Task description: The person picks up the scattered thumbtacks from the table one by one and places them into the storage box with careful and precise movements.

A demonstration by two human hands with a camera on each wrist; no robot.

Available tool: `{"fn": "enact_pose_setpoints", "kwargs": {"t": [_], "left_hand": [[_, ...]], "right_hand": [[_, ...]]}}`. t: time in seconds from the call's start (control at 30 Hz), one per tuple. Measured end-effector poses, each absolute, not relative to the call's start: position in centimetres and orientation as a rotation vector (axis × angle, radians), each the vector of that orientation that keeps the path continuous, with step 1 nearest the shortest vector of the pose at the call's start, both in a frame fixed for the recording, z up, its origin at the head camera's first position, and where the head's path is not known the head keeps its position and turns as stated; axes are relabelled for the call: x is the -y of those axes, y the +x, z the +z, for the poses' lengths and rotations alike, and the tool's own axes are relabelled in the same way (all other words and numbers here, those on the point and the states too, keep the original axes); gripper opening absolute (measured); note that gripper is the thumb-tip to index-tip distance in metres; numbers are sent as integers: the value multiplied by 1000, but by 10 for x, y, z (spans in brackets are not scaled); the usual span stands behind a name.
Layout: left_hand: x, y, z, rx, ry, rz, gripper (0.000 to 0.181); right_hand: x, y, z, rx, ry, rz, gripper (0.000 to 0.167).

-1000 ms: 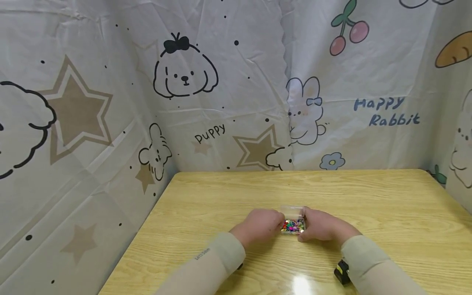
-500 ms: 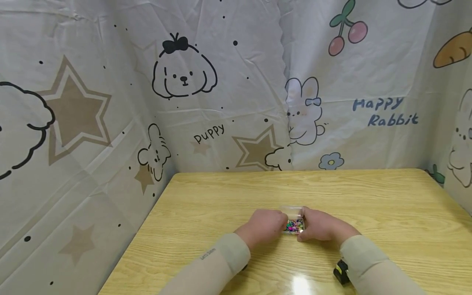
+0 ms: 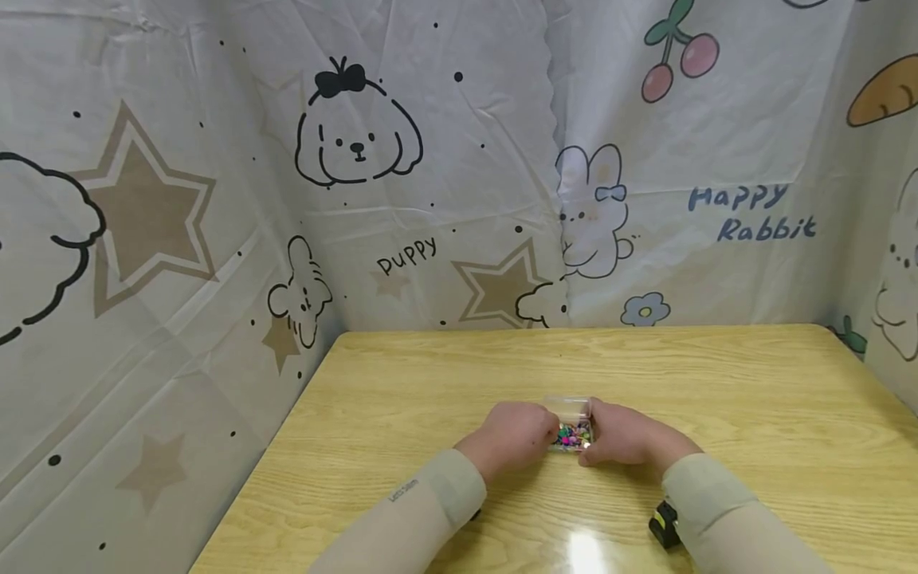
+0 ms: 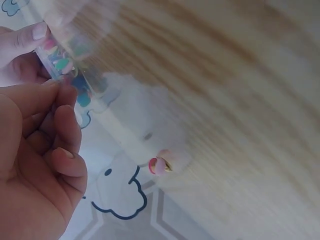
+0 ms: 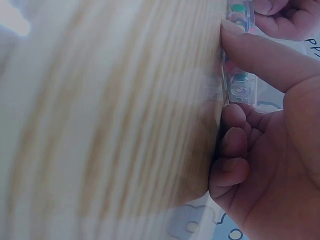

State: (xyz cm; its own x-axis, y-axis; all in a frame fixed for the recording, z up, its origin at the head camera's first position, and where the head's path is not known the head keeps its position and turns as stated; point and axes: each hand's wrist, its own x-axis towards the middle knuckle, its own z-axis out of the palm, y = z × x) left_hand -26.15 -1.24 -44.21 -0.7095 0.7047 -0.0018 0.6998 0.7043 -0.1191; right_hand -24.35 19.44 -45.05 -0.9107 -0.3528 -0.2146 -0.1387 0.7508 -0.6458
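Observation:
A small clear plastic box (image 3: 571,435) of multicoloured beads or sequins stands on the table, its clear lid (image 3: 569,409) tipped up at the back. My right hand (image 3: 622,432) grips the box's right side, with the thumb (image 5: 255,52) along its front and the other fingers curled at the end. My left hand (image 3: 512,432) is at the box's left end, fingers curled and the tips of thumb and forefinger together over the contents. Whether anything is between those tips is hidden. In the left wrist view a tiny pink, red and gold piece (image 4: 159,166) lies apart from the box.
The wood-grain table (image 3: 402,383) carries the box. A cartoon-printed cloth (image 3: 445,159) hangs behind and at the sides. A black and yellow device (image 3: 664,524) sits under the right cuff, and a dark bit shows under the left cuff.
My left hand has moved slightly right, so its fingertips now cover the left part of the box's contents. My right hand keeps its hold. The head view has shifted slightly.

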Motion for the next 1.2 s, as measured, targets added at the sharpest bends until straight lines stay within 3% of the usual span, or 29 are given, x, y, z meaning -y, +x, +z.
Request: {"fn": "enact_pose_setpoints", "kwargs": {"t": [0.2,0.77,1.2], "left_hand": [[24,-265,-438,2882,-1144,0,11],[91,-285,-429,2968,-993,-3,12],[88,-288,-444,2976,-1054,-25,17]], "right_hand": [[-195,-244,-450,-2629,-382,-935,55],[-195,-246,-451,-2640,-386,-899,62],[-194,-245,-450,-2633,-404,-904,59]]}}
